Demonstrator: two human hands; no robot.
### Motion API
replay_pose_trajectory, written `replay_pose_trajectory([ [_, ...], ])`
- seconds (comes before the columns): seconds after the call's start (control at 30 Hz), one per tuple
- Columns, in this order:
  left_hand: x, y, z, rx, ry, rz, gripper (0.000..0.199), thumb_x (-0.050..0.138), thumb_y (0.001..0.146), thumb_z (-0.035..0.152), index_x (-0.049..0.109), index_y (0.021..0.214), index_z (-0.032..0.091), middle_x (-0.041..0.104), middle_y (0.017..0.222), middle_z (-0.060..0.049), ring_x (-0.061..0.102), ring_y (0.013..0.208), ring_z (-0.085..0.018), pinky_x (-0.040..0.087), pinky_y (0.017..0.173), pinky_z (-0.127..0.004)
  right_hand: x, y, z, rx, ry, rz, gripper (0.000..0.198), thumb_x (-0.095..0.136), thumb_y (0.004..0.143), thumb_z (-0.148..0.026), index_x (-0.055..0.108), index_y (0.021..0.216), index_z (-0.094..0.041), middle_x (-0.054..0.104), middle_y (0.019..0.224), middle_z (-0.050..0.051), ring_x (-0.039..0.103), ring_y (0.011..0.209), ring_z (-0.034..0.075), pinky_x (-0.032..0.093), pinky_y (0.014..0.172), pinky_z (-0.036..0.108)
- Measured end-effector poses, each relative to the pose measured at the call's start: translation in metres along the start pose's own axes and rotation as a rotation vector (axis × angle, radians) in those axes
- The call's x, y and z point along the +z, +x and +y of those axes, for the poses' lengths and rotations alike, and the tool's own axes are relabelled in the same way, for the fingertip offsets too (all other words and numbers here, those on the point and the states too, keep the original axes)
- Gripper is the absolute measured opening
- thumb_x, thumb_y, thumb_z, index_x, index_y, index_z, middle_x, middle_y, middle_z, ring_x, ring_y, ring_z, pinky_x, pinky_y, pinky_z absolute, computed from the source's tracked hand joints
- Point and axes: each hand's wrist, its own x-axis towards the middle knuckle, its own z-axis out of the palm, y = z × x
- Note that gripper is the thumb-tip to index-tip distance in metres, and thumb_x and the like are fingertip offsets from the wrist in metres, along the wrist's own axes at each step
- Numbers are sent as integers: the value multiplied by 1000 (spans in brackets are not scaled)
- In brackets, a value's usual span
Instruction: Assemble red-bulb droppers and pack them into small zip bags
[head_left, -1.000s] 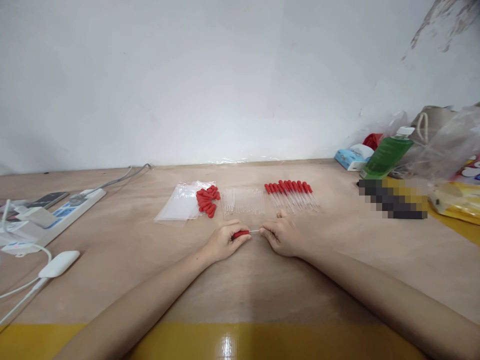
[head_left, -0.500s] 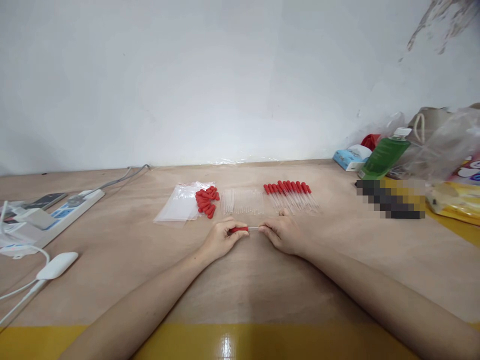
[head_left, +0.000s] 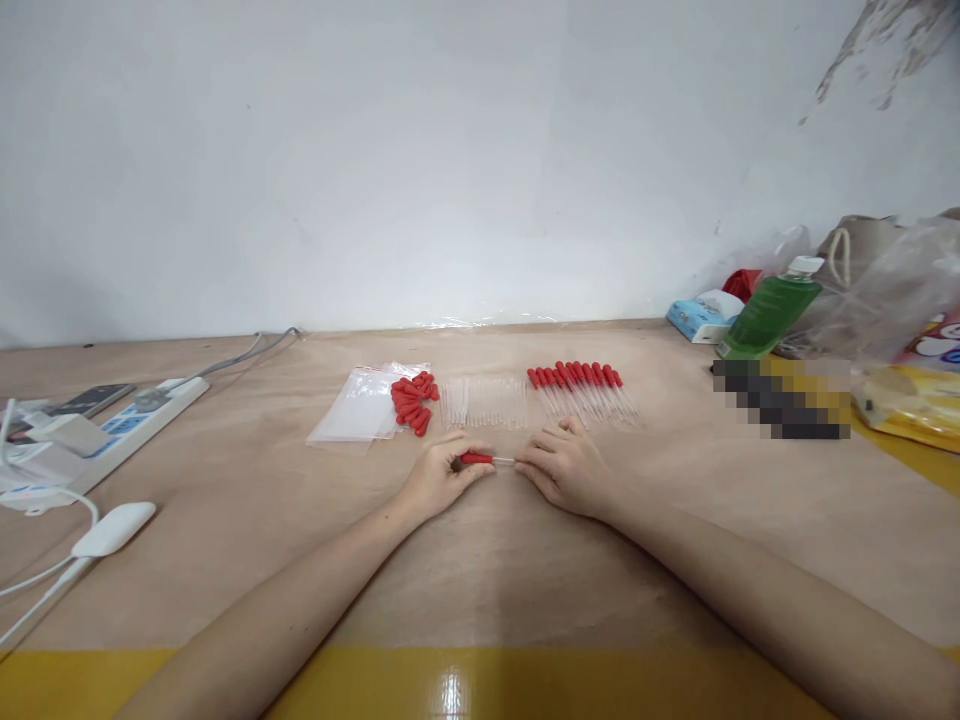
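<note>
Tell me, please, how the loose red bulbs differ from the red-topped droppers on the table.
The loose red bulbs lie heaped together, while the red-topped droppers lie side by side in a slanted row. The red-topped droppers have clear tubes; the loose red bulbs show none. Both show a similar bright red.

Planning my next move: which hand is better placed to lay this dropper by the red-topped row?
Probably your right hand: it holds the tube, nearer the row. Your left hand, on the bulb, is nearer the loose bulbs.
</note>
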Motion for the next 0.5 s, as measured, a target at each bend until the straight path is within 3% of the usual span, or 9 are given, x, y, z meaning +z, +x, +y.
replay_pose_trajectory([
  [0.07,1,-1,-3,-51,33,63,46,67,71,30,52,114,22,58,95,-5,55,80,-16,47,68,-28,-3,3,3,98,-21,14,24,44,85,-27,63,75,-20,63,73,2,53,72,13,24,72,31],
  [0.17,2,-1,-8,-149,44,79,64,68,68,31,39,124,24,52,100,-5,52,76,-14,47,63,-27,-8,10,20,429,-22,89,26,44,82,-32,62,68,-19,63,69,1,53,67,13,24,75,32],
  [0.3,0,0,-8,-144,59,-15,44,63,72,29,48,113,22,52,94,-4,51,75,-14,46,61,-25,-9,23,54,832,-20,107,28,44,78,-36,57,60,-19,60,61,0,52,62,15,24,78,35],
  [0.5,-2,1,-4,-97,100,-44,27,60,75,30,57,100,21,52,88,-3,51,76,-14,45,65,-26,9,33,78,1022,-106,1,30,44,75,-39,56,56,-19,60,59,2,53,64,18,24,81,39],
])
